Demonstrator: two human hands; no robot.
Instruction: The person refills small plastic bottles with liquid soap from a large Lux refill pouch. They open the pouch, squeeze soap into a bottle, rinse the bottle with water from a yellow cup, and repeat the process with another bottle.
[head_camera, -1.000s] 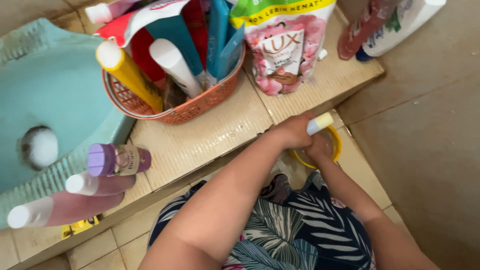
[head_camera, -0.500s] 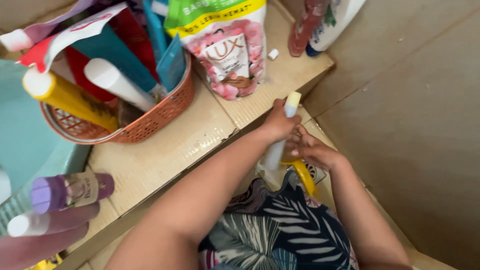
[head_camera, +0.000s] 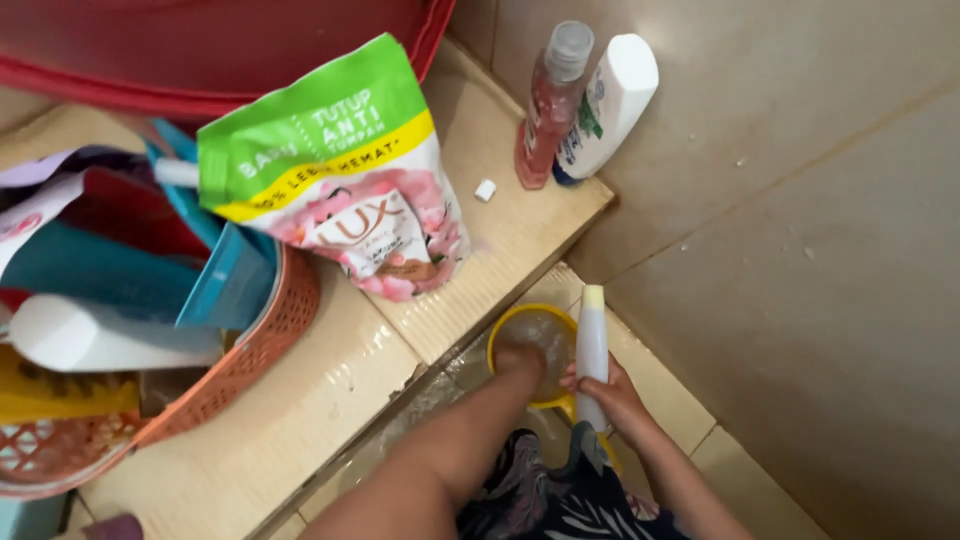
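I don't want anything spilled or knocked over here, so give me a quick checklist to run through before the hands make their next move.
1. Right hand has a firm hold on the white bottle: ok, fingers wrap its lower part.
2. Bottle upright with its cap on: ok, the pale yellow cap points up.
3. Left hand placed in the yellow bowl: ok, it reaches down into the bowl.
4. Bowl sits steady on the floor: cannot tell, the arm hides part of it.
5. Pink refill pouch clear of the ledge edge: ok, it leans against the orange basket.
6. Two bottles in the corner out of the way: ok.
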